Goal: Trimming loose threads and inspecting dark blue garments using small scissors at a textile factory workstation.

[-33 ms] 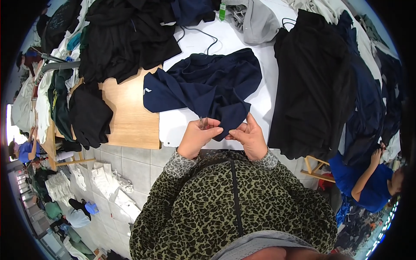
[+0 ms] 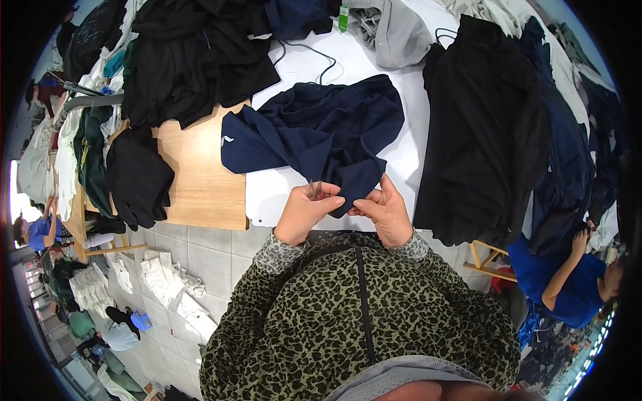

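A dark blue garment point(image 2: 334, 137), seemingly shorts with a small white mark on one leg, lies crumpled on the white tabletop. Its near end hangs toward me, pinched between both hands. My left hand point(image 2: 304, 212) has thumb and fingers closed on the left side of this fabric edge. The metal tip of a small tool point(image 2: 314, 190), perhaps thread snips, sticks up from that hand; the rest of it is hidden. On the other side of the edge, my right hand point(image 2: 386, 214) pinches the cloth with thumb and fingertips.
Black garments point(image 2: 194, 60) are heaped at the far left, and a black pile point(image 2: 485, 134) lies at right. Grey clothing point(image 2: 401, 33) sits at the back. Wooden board point(image 2: 200, 174) covers the left table part. A co-worker in blue point(image 2: 562, 281) works at the right.
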The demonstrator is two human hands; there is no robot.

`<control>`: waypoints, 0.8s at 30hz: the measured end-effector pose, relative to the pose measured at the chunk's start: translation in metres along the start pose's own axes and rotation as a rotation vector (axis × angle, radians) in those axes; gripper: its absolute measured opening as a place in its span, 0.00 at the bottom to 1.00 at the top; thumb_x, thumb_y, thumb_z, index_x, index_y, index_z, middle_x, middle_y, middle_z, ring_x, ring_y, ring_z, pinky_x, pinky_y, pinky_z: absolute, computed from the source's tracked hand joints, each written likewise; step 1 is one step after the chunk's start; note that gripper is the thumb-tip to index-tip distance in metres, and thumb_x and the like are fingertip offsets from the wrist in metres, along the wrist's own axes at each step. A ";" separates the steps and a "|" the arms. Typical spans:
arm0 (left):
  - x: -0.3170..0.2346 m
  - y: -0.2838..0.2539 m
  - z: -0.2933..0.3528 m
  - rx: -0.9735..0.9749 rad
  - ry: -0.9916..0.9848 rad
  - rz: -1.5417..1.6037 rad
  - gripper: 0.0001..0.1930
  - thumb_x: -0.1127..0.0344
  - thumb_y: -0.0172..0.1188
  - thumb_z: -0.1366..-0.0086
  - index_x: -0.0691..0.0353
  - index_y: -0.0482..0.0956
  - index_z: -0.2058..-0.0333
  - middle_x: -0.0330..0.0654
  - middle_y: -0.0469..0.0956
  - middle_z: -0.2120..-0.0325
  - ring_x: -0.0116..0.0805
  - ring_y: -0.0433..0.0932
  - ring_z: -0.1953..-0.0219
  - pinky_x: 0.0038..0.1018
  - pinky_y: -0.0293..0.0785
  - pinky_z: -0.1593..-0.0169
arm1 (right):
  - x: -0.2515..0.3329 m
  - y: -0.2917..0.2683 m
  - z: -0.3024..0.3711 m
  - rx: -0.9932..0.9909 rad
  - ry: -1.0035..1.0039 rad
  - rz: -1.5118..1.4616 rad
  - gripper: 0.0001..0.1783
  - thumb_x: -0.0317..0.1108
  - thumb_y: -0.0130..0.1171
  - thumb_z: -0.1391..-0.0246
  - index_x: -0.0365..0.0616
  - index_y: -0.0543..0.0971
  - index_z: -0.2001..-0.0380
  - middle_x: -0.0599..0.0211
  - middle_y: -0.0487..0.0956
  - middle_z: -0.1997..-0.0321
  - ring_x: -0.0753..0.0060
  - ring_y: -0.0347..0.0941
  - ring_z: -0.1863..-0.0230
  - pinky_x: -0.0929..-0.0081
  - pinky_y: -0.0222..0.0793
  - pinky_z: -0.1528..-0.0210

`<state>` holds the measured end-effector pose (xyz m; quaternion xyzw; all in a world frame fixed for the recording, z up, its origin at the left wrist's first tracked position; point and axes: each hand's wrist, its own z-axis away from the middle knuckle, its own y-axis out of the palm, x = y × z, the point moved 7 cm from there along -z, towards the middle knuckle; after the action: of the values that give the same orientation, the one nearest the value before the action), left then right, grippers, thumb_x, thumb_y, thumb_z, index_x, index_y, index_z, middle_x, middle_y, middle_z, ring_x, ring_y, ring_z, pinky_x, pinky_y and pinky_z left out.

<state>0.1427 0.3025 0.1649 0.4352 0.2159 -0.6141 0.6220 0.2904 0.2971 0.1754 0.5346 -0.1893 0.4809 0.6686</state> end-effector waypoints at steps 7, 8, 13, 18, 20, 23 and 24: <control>0.000 0.008 0.001 0.005 0.107 -0.037 0.11 0.73 0.63 0.45 0.71 0.75 0.64 0.36 0.76 0.71 0.20 0.72 0.68 0.15 0.69 0.63 | -0.004 -0.003 -0.004 -0.074 -0.012 -0.014 0.36 0.19 0.58 0.53 0.36 0.55 0.41 0.64 0.77 0.61 0.78 0.74 0.63 0.80 0.71 0.62; 0.000 0.008 0.001 0.007 0.106 -0.037 0.11 0.73 0.63 0.45 0.71 0.75 0.64 0.36 0.76 0.71 0.20 0.72 0.68 0.15 0.69 0.63 | -0.005 -0.005 -0.005 -0.089 -0.027 -0.021 0.36 0.19 0.58 0.53 0.35 0.56 0.42 0.64 0.77 0.61 0.79 0.74 0.63 0.81 0.70 0.62; 0.002 0.010 0.003 -0.006 0.114 -0.074 0.12 0.73 0.64 0.46 0.71 0.75 0.64 0.35 0.76 0.71 0.19 0.71 0.70 0.15 0.69 0.65 | -0.009 -0.012 -0.002 -0.216 -0.165 0.050 0.37 0.19 0.59 0.54 0.32 0.54 0.41 0.63 0.77 0.63 0.80 0.73 0.64 0.82 0.69 0.62; 0.006 0.005 0.000 -0.027 0.017 0.066 0.12 0.73 0.65 0.47 0.70 0.76 0.64 0.34 0.74 0.75 0.16 0.68 0.76 0.13 0.62 0.74 | -0.006 -0.016 0.001 -0.232 -0.142 0.025 0.36 0.20 0.58 0.52 0.31 0.54 0.41 0.62 0.78 0.64 0.78 0.74 0.65 0.80 0.70 0.62; 0.009 0.003 0.000 -0.023 -0.012 0.134 0.11 0.74 0.65 0.47 0.70 0.76 0.64 0.33 0.74 0.76 0.15 0.65 0.79 0.12 0.58 0.78 | -0.004 -0.007 0.000 -0.118 -0.033 -0.088 0.34 0.21 0.56 0.49 0.31 0.54 0.41 0.62 0.79 0.64 0.76 0.75 0.64 0.78 0.72 0.61; 0.010 0.003 0.000 -0.027 -0.040 0.224 0.11 0.75 0.65 0.47 0.68 0.76 0.64 0.33 0.73 0.78 0.13 0.60 0.84 0.13 0.51 0.81 | -0.004 -0.005 0.000 -0.076 -0.022 -0.106 0.30 0.23 0.53 0.46 0.33 0.55 0.42 0.62 0.79 0.63 0.74 0.76 0.64 0.75 0.72 0.60; 0.010 0.004 0.000 -0.023 -0.043 0.233 0.11 0.75 0.64 0.47 0.68 0.76 0.64 0.33 0.73 0.78 0.14 0.60 0.84 0.13 0.51 0.81 | -0.004 -0.006 0.001 -0.075 -0.022 -0.106 0.30 0.23 0.53 0.46 0.33 0.55 0.42 0.62 0.79 0.63 0.74 0.76 0.64 0.75 0.72 0.60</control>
<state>0.1475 0.2960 0.1579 0.4371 0.1575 -0.5442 0.6986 0.2935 0.2951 0.1697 0.5234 -0.1860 0.4316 0.7107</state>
